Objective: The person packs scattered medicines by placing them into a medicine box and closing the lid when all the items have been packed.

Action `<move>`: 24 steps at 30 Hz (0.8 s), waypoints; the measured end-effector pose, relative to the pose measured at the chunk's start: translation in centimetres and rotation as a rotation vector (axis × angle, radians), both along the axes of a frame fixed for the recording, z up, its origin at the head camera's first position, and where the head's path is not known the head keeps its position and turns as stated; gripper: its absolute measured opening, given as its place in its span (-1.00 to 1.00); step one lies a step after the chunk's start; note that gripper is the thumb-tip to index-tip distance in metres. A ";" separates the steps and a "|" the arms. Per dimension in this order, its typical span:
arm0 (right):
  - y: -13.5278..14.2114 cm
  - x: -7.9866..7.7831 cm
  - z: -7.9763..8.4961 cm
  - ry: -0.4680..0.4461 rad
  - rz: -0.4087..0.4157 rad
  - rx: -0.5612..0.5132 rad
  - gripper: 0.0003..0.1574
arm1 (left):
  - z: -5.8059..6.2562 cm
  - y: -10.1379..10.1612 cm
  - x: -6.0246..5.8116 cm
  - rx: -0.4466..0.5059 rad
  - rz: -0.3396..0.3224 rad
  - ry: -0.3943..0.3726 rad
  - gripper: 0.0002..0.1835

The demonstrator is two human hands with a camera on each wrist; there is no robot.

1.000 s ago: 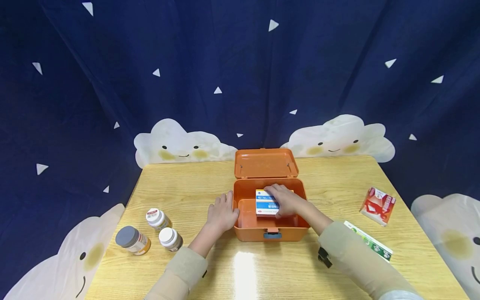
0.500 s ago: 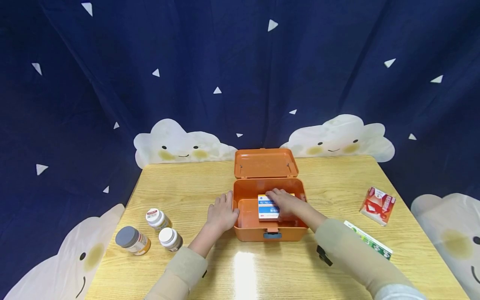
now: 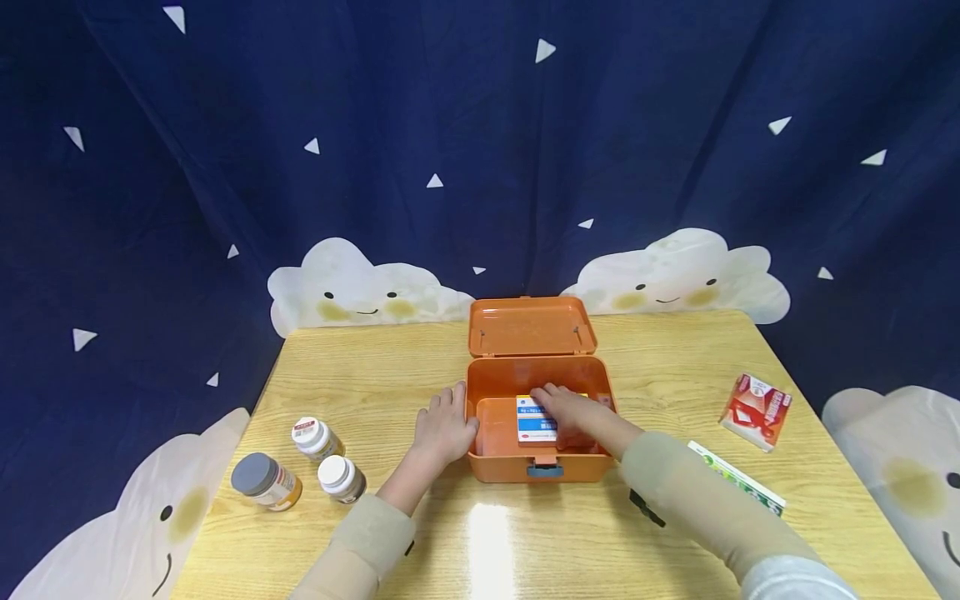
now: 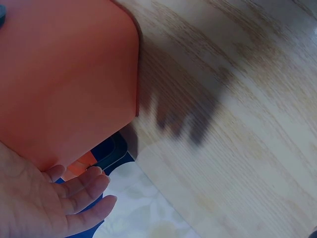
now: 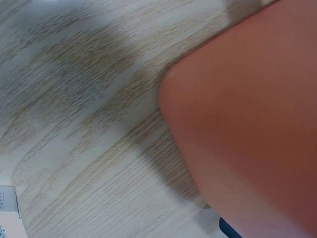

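An orange case (image 3: 498,471) stands on the table with its lid (image 3: 532,327) tipped back. Down inside it lies a blue-and-white medicine box (image 3: 536,425), which my right hand (image 3: 572,414) grips from above at its right part; the thumb side is mostly hidden. My left hand (image 3: 444,427) rests against the case's left side, fingers near the rim. In the left wrist view the fingers of that hand (image 4: 34,203) are loosely extended beside the orange wall (image 4: 74,84). The right wrist view shows only the case's outer wall (image 5: 247,114), with the hand out of sight.
Left on the wooden table (image 3: 360,367) are a grey-capped bottle (image 3: 266,482) and two white-capped bottles, one nearer (image 3: 342,479) and one farther (image 3: 318,438). A red-and-white packet (image 3: 757,412) and a green-and-white box (image 3: 738,479), partly behind the right sleeve, lie to the right.
My right hand has lowered the medicine box deeper into the orange case, toward its floor. The left hand stays at the case's side.
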State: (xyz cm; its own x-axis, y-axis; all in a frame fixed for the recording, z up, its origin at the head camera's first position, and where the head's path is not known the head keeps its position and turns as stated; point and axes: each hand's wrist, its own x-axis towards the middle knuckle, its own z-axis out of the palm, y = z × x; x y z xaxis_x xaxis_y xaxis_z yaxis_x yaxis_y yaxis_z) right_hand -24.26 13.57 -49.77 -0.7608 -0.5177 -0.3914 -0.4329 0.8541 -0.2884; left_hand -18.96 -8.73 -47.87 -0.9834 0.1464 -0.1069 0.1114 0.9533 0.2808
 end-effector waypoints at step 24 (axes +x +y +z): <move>-0.2 0.3 0.0 0.084 0.017 0.116 0.06 | 0.1 0.0 0.1 0.008 0.006 -0.019 -0.36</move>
State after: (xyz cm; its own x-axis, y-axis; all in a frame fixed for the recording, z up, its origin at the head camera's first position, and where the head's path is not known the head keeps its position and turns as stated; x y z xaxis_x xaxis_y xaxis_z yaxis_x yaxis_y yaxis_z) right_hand -23.98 13.32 -49.80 -0.7851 -0.4858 -0.3843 -0.4658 0.8720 -0.1506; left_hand -18.86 -8.68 -47.74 -0.9821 0.1414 -0.1247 0.1001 0.9516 0.2906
